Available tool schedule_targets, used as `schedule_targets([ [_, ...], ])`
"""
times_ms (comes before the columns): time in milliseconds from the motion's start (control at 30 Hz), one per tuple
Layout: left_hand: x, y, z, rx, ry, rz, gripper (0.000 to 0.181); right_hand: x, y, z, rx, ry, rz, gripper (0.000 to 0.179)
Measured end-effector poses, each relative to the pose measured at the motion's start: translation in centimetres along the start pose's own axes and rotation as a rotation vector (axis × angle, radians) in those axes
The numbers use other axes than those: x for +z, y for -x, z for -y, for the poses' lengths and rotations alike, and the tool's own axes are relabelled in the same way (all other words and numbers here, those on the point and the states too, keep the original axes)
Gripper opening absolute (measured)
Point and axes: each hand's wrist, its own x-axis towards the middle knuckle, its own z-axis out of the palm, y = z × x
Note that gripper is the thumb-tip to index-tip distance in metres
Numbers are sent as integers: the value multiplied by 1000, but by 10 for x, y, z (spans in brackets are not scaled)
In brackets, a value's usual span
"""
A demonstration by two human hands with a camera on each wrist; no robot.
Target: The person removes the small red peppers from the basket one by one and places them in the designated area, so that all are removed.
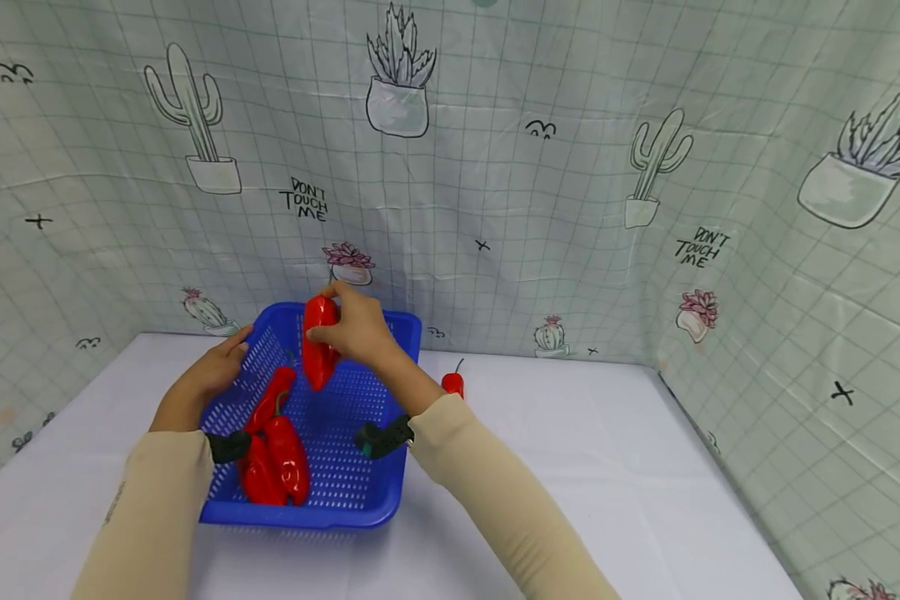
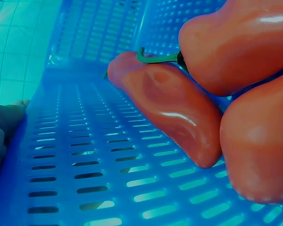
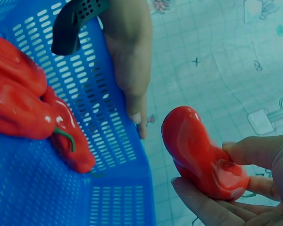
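My right hand [image 1: 360, 327] pinches a red pepper [image 1: 318, 346] between thumb and fingers, above the far part of a blue plastic basket [image 1: 311, 518]. In the right wrist view, this glossy pepper [image 3: 188, 146] is clasped by the thumb on one side and fingers on the other. Along the basket's left wall, my left hand [image 1: 212, 371] lies against the outside with fingers extended. Inside the basket, three red peppers [image 1: 288, 457] lie at the left; green stems show in both wrist views.
Another red pepper [image 1: 453, 383] with a dark stem lies on the white table [image 1: 570, 467] right of the basket, partly hidden by the right forearm. A grid-patterned cloth [image 1: 480, 183] with cactus drawings hangs behind and at the sides.
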Motion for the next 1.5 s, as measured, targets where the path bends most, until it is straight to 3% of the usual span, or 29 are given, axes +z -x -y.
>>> schedule_targets([
  [333,2,11,-17,-11,-31,-3,52,-13,0,-5,-23,-11,-17,51],
  [767,3,12,-17,-25,-11,4,52,-30,10,-15,-66,20,-22,51],
  [1500,7,11,-14,-11,-10,-12,52,-53,19,-51,-1,2,-45,54],
])
